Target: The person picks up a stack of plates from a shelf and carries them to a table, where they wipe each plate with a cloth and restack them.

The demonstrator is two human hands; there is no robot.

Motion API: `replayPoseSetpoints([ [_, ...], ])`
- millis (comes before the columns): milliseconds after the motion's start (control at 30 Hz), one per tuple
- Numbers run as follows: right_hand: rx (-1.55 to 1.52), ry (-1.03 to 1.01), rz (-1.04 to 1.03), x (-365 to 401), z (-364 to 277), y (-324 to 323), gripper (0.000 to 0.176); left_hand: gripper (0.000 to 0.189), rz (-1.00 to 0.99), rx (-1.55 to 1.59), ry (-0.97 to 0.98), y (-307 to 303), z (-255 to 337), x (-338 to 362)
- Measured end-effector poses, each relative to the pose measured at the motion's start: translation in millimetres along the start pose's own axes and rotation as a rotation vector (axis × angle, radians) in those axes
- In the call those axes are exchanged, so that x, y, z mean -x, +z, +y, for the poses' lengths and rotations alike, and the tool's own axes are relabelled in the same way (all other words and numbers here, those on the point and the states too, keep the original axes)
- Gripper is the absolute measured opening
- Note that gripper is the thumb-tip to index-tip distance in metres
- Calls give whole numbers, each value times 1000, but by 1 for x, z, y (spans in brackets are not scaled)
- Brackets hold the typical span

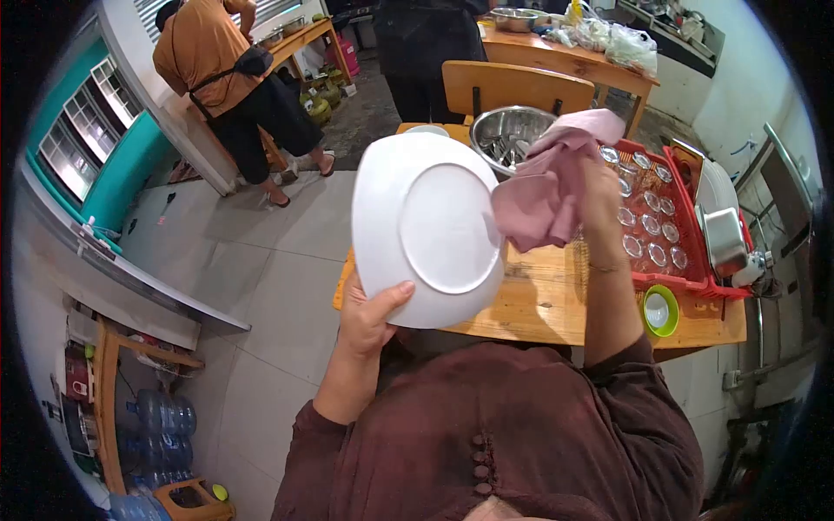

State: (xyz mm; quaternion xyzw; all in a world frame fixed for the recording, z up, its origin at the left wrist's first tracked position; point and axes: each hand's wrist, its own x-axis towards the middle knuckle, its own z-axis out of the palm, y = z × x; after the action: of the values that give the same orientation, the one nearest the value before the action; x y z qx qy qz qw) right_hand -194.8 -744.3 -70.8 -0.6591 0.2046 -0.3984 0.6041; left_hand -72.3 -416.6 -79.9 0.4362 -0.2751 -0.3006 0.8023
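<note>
Head view: you're holding the white plate (426, 230) up w/ your left hand (369, 317). The fingers are curling around the lower rim and the thumb is lying on the plate's back. The underside, foot ring incl., is facing the camera. The plate is standing nearly on edge, raised over the left end of the wooden counter (543, 304) and not touching it. It's round, so there's no true long axis, tho it's reading slightly taller than wide, leaning a bit to the left at the top. Your right hand (599, 195) is closing on a pink cloth (543, 195), which is bunching up and pressing against the plate's right rim. Behind the cloth, a steel bowl (512, 130) w/ cutlery is sitting on the counter. To the right, a red crate (686, 282) is carrying rows of glasses (651, 226). A small green bowl (660, 310) is sitting just beside the crate, near the counter's edge. Further back, a person in an orange shirt (204, 43) is standing w/ their back turned.
</note>
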Motion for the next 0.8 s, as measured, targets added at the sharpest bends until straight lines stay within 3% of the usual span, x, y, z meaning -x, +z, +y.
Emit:
replayPoseSetpoints([
  [67, -279, -7, 196, 5, -34, -3, 33, 44, 23, 46, 57, -5, 5, -5],
  [167, -513, 21, 53, 29, -84, -8, 38, 42, 55, 104, 86, -6, 9, -9],
  [267, -516, -16, -84, 60, -119, 16, 41, 42, 47, 155, 82, 7, 2, -13],
  [300, -398, -37, -47, 67, -108, 25, 44, 41, 45, 167, 74, 14, -1, -14],
  [367, 98, -129, -211, 100, -107, 58, 46, 39, 46, 194, 56, 28, -8, -14],
  [433, 767, -641, -285, 115, -79, 90, 46, 36, 15, 168, 48, 42, -8, -14],
  [467, 882, -790, -239, 118, -68, 106, 46, 34, -7, 155, 52, 47, -8, -15],
  [500, 809, -822, -198, 111, -62, 116, 43, 28, -62, 130, 148, 39, -22, -18],
  [600, 765, -620, -274, 64, -42, 113, 37, 27, -93, -159, 174, 45, -10, -8],
  [667, 657, -492, -170, 25, -46, 109, 35, 26, -102, -163, 169, 47, -15, 1],
  [733, 354, -244, -167, 18, -45, 117, 36, 27, -117, -136, 140, 43, -19, -1],
  [800, 300, -287, -252, 47, -53, 132, 34, 27, -37, -86, 169, 39, -15, -9],
])
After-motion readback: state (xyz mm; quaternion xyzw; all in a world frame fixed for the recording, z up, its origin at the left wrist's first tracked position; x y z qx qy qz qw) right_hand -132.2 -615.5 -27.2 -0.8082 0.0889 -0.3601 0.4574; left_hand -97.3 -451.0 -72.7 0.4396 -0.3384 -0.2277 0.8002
